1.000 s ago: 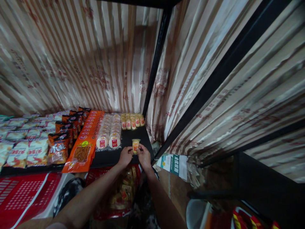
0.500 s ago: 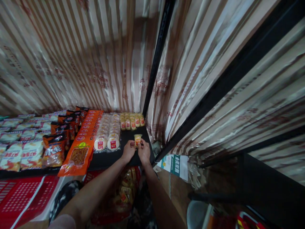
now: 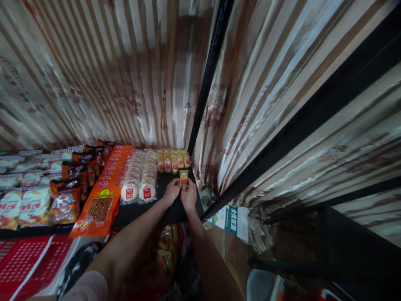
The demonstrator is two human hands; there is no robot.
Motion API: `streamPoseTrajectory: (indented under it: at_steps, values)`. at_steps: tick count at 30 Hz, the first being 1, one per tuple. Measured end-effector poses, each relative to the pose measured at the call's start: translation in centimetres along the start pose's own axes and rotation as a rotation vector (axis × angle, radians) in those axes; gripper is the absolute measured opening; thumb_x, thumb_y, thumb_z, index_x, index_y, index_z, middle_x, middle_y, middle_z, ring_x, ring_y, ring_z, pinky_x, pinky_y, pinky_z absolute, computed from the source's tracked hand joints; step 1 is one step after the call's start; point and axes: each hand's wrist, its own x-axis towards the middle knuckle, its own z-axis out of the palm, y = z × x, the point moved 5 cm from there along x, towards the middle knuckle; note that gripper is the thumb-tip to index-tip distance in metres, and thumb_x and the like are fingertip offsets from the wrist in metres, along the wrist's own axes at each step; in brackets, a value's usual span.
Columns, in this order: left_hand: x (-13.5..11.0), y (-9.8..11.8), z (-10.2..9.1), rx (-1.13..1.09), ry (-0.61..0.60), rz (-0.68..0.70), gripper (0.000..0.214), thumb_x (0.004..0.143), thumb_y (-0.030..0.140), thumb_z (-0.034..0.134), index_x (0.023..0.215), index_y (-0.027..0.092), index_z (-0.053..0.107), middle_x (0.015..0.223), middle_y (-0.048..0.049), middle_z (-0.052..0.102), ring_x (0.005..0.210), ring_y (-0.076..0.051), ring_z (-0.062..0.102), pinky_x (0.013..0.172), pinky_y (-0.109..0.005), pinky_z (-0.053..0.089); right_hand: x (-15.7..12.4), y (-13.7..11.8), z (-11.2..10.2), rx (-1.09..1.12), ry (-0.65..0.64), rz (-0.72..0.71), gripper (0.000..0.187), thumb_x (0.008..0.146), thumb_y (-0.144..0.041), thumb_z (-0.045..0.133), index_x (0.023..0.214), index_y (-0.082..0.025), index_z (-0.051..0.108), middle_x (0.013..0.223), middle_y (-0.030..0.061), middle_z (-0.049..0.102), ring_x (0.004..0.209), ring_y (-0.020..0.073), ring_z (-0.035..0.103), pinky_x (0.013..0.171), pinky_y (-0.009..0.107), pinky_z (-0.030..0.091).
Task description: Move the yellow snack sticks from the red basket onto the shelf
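Observation:
Between my two hands is a small yellow snack packet [image 3: 183,177] with a red and orange label, held upright over the black shelf [image 3: 171,212]. My left hand [image 3: 172,192] pinches its left side, and my right hand [image 3: 189,195] closes on its right side. Just behind it stand rows of matching yellow snack packets [image 3: 167,164] in the back right corner of the shelf. To their left lie two rows of round white rice crackers [image 3: 147,190] in clear wrappers.
Left of the crackers are long orange snack bags [image 3: 97,209], black-and-orange bags [image 3: 64,202] and white bags [image 3: 35,207]. Below stands a red basket [image 3: 37,257]; more yellow packets [image 3: 165,253] lie under my arms. A black post [image 3: 208,83] rises at the shelf's corner before striped sheeting [image 3: 140,75].
Both hands have moved the yellow packet forward and slightly right, closer to the rows of matching packets. The view has shifted a little.

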Motion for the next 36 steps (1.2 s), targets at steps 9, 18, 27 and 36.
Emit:
streamPoseTrajectory:
  at_steps: [9, 18, 27, 36]
  values:
    - [2.7, -0.3, 0.8, 0.055, -0.017, 0.050, 0.030, 0.076, 0.009, 0.046, 0.099, 0.017, 0.064, 0.104, -0.0046, 0.066, 0.094, -0.014, 0.060, 0.089, -0.025, 0.045, 1.6, 0.4, 1.2, 0.071, 0.035, 0.019, 0.042, 0.075, -0.014, 0.041, 0.115, -0.011, 0.054, 0.102, 0.0140, 0.058, 0.083, 0.0180, 0.059, 0.082, 0.033, 0.046]
    - [4.3, 0.2, 1.1, 0.027, -0.028, 0.031, 0.027, 0.080, 0.015, 0.046, 0.101, 0.017, 0.063, 0.106, -0.0056, 0.066, 0.095, -0.015, 0.060, 0.088, -0.027, 0.045, 3.2, 0.8, 2.5, 0.072, 0.028, 0.021, 0.043, 0.075, -0.013, 0.040, 0.116, -0.009, 0.052, 0.104, 0.0151, 0.059, 0.085, 0.0189, 0.059, 0.083, 0.034, 0.045]
    - [5.4, 0.0, 0.6, 0.045, 0.041, -0.026, 0.030, 0.081, 0.024, 0.052, 0.110, 0.017, 0.060, 0.123, -0.0084, 0.057, 0.112, -0.017, 0.053, 0.098, -0.027, 0.037, 4.3, 0.3, 3.1, 0.029, 0.008, -0.030, 0.048, 0.074, -0.012, 0.040, 0.121, -0.009, 0.049, 0.109, 0.0158, 0.058, 0.096, 0.0208, 0.056, 0.089, 0.036, 0.044]
    - [5.2, 0.5, 0.2, 0.079, 0.022, 0.029, 0.033, 0.080, 0.012, 0.045, 0.110, 0.015, 0.060, 0.119, -0.0077, 0.060, 0.108, -0.016, 0.055, 0.099, -0.028, 0.036, 4.8, 0.2, 3.5, 0.021, -0.026, -0.057, 0.053, 0.073, -0.009, 0.040, 0.125, -0.007, 0.047, 0.111, 0.0157, 0.058, 0.100, 0.0201, 0.055, 0.091, 0.035, 0.043]
